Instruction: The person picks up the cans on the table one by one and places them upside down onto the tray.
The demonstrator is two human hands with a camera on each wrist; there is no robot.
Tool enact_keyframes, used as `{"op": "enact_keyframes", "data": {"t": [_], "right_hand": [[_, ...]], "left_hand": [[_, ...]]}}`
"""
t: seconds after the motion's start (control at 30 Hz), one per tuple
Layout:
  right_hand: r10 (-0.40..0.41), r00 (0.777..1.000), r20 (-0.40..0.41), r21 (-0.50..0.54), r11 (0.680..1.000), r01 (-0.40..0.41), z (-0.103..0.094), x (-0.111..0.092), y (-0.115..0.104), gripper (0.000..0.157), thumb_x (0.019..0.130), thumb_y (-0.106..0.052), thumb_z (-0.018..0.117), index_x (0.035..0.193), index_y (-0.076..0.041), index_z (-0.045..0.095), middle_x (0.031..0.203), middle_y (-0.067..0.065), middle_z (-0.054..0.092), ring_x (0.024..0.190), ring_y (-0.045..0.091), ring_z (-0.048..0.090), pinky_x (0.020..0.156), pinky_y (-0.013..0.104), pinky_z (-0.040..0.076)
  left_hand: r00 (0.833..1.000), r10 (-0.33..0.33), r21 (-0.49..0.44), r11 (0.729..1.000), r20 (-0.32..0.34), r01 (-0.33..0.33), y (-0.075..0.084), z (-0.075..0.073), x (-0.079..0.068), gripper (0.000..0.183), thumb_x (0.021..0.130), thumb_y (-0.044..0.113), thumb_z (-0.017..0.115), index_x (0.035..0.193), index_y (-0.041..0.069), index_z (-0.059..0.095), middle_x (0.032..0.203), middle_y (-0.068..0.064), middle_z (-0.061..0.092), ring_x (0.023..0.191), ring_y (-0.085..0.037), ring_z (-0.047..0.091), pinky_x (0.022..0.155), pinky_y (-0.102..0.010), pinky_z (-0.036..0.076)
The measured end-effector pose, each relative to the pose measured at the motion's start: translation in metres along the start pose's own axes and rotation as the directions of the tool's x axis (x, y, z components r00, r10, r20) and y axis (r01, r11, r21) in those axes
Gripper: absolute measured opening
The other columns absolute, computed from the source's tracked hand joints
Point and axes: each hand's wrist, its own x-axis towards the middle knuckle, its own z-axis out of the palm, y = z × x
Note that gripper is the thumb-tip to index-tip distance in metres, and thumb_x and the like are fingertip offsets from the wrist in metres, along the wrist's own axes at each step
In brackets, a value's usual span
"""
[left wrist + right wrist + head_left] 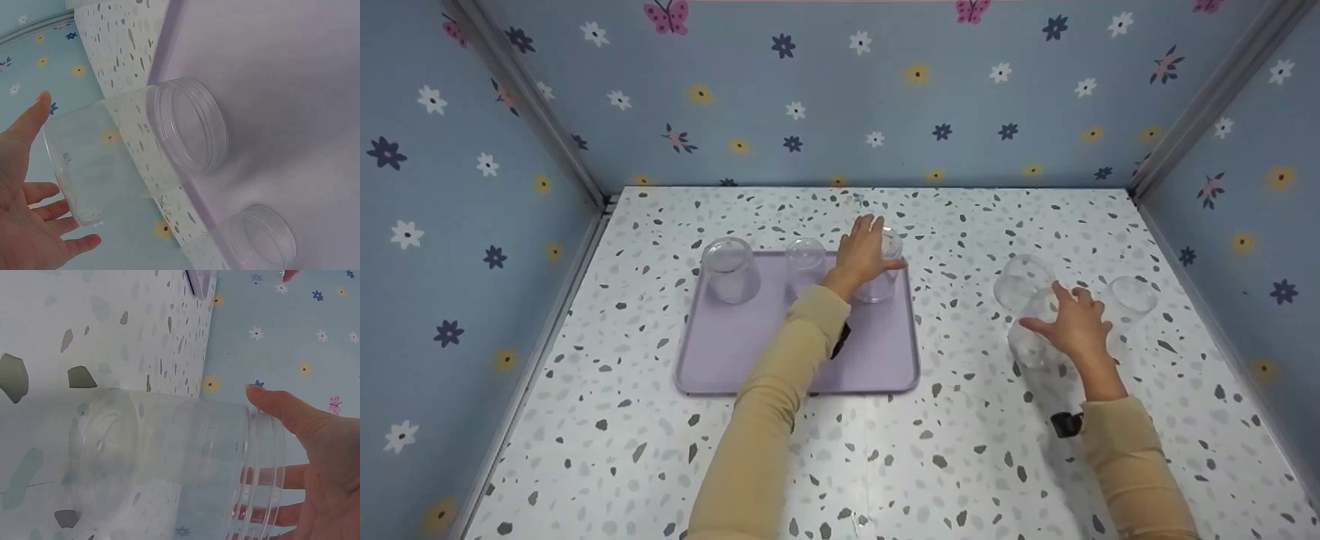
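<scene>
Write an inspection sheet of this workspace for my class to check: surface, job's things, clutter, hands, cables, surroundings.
Surface: speckled white table.
Job's things: three clear jars stand along the far side of a lilac tray; more jars stand on the table to the right, overlapping, so hard to count.
Clutter: nothing clearly seen.
Hands: left hand spread beside the tray's rightmost jar; right hand around a jar's rim off the tray, grip unclear.
Cables: nothing seen.
Surroundings: flowered blue walls.
</scene>
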Motion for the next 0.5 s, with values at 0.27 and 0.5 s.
{"op": "enact_keyframes", "data": {"t": [0.27,0.5], "right_hand": [[-0.018,0.998,-0.058,0.039,0.999,0.021,0.004,-0.007,-0.004,0.087,0.074,-0.045,0.066,0.136,0.001,0.027,0.13,0.034,0.02,0.114,0.055,0.019,0.077,0.07,0.021],[-0.04,0.994,-0.1,0.106,0.993,0.05,0.005,-0.011,-0.007,0.086,0.072,-0.043,0.069,0.135,0.001,0.029,0.129,0.033,0.022,0.114,0.053,0.021,0.077,0.068,0.023]], "left_hand": [[0.994,0.098,0.006,0.995,-0.05,-0.098,0.002,-0.002,-0.011,0.084,0.078,0.048,0.061,0.14,0.006,0.022,0.144,-0.012,0.02,0.132,-0.025,0.014,0.103,-0.044,0.019],[0.982,0.148,-0.035,0.988,-0.116,-0.153,0.006,0.001,-0.021,0.077,0.082,0.042,0.059,0.14,0.006,0.024,0.143,-0.012,0.022,0.132,-0.026,0.015,0.104,-0.043,0.017]]}}
